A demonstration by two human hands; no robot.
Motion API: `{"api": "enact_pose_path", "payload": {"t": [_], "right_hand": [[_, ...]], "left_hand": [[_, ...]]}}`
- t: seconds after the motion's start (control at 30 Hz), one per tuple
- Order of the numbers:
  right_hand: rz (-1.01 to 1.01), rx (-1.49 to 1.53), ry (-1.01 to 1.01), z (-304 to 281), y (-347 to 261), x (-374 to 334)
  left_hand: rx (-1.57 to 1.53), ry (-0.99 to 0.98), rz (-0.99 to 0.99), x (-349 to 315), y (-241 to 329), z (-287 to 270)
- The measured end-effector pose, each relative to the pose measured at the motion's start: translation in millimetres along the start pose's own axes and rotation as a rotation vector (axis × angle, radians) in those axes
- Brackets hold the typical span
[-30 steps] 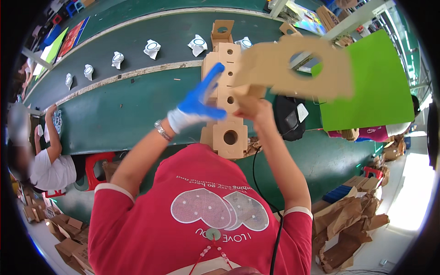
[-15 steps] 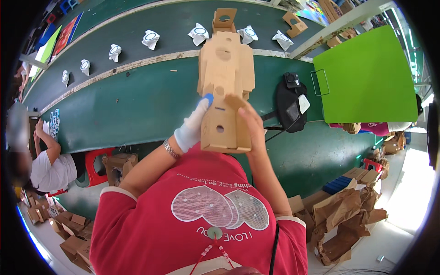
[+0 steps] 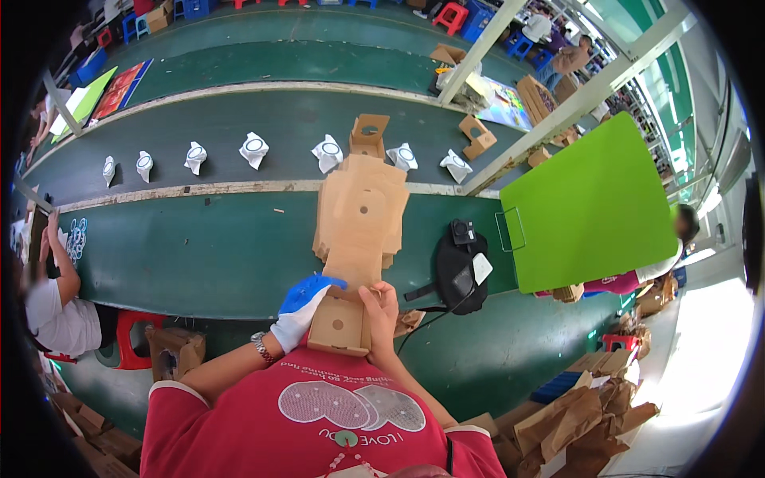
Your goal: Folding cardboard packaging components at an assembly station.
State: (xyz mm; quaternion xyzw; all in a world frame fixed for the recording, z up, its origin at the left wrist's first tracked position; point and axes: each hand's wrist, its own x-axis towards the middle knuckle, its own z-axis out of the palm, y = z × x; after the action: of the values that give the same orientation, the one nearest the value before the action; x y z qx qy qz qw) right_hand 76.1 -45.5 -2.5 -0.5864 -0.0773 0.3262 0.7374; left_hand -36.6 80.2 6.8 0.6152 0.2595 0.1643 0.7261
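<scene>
One part-folded carton [image 3: 337, 339] lies between the left hand [image 3: 303, 307] and the right hand [image 3: 382, 307], its boxed end on the near side of the fingertips. At the carton's left edge, the left fingers, in one blue-and-white glove [image 3: 291, 323], reach out close together; whether they grip I cannot tell. At its right wall, the right thumb and bent fingers pinch the upper edge. Beyond the carton: rightward, one black bag [image 3: 458, 280]; straight on, one stack of flat cardboard [image 3: 362, 187]; farthest, seven white-wrapped pieces [image 3: 327, 154] and two cut-out boxes [image 3: 482, 146]
</scene>
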Motion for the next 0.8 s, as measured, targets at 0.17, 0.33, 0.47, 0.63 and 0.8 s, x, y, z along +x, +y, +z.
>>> {"api": "enact_pose_path", "payload": {"t": [0.17, 0.33, 0.47, 0.63, 0.8], "right_hand": [[0.019, 0.156, 0.044, 6.1, 3.6, 17.7], [0.076, -0.404, -0.14, -19.0, 0.3, 0.2], [-0.03, -0.067, -0.503, -32.9, -9.4, -12.2], [0.083, -0.574, -0.506, -40.3, 9.3, 8.3], [0.101, -0.293, -0.395, -33.8, 0.0, 12.0]], "left_hand": [[-0.219, 0.339, 0.091, 21.9, -20.3, 2.1], [0.521, -0.045, 0.265, -4.4, -87.7, -37.2], [-0.472, -0.28, -0.377, -23.3, 17.1, -42.4], [0.179, -0.335, -0.512, 1.0, 13.8, -39.7], [0.126, -0.29, -0.314, 12.2, 11.3, -28.8]]}}
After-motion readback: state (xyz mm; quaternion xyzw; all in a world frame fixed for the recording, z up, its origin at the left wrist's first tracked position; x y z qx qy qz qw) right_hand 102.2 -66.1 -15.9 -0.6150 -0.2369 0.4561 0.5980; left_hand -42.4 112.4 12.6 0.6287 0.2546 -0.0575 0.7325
